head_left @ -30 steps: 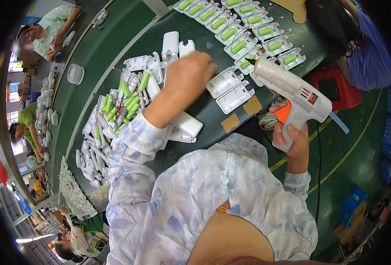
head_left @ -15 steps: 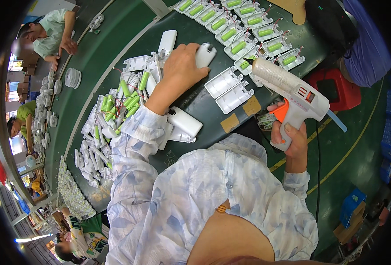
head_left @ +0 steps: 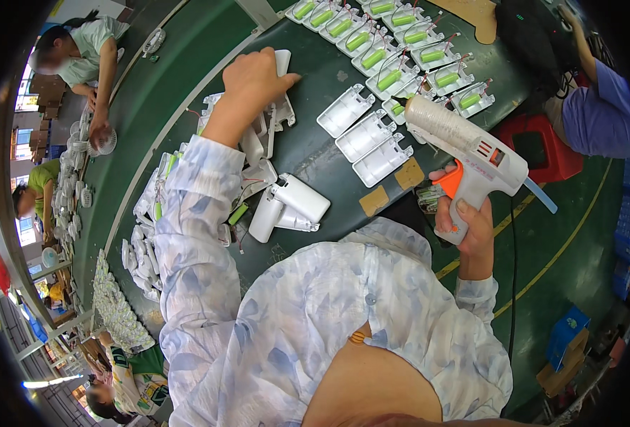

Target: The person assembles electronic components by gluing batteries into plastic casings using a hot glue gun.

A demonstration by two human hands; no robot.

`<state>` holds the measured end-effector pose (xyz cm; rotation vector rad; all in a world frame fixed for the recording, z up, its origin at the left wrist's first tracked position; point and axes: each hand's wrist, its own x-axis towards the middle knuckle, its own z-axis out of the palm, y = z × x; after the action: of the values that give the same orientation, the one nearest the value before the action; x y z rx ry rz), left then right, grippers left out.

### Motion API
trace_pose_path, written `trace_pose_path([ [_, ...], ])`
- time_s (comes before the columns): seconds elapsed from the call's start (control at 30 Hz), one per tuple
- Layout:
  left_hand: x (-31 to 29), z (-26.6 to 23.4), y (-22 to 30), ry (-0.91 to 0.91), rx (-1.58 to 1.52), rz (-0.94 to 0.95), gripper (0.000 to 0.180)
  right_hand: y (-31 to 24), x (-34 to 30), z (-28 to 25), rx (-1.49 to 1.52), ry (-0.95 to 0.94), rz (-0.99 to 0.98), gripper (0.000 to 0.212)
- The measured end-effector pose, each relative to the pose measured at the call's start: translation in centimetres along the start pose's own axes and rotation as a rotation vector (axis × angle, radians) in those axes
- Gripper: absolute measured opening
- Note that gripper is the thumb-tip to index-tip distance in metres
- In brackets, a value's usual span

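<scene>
Head view: third bare white shell [head_left: 345, 110] now lies on the bench [head_left: 332, 174], just beside the two bare shells [head_left: 373, 146] seen half a second ago. Left hand [head_left: 253, 82] has swung back over the heaped white casings [head_left: 281, 112], fingers curled, thumb out; I can't tell whether it pinches one. Right hand [head_left: 469, 219] stays wrapped round the glue gun [head_left: 471, 160], near the shells with green cells [head_left: 390, 78]. I read the bare row as one longer, cells not yet in.
</scene>
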<state>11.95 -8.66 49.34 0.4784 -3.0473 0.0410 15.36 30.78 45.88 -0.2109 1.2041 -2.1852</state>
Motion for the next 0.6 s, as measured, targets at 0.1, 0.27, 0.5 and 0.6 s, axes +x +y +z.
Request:
trace_pose_path([
  [0.1, 1.0, 0.8, 0.0, -0.105, 0.068, 0.002, 0.028, 0.1, 0.0, 0.0, -0.025, -0.008, 0.006, 0.058],
  [0.27, 1.1, 0.5, -0.3, 0.086, 0.072, 0.260, 0.012, 0.1, 0.1, -0.3, -0.037, -0.020, -0.010, 0.057],
  [0.5, -0.3, 0.0, 1.9, 0.281, -0.053, 0.970, 0.010, 0.3, 0.3, -0.6, -0.026, 0.002, 0.004, 0.057],
  [0.6, -1.1, -0.3, 1.7, 0.263, -0.099, 0.876, 0.016, 0.2, 0.4, -0.6, -0.023, -0.002, 0.006, 0.057],
])
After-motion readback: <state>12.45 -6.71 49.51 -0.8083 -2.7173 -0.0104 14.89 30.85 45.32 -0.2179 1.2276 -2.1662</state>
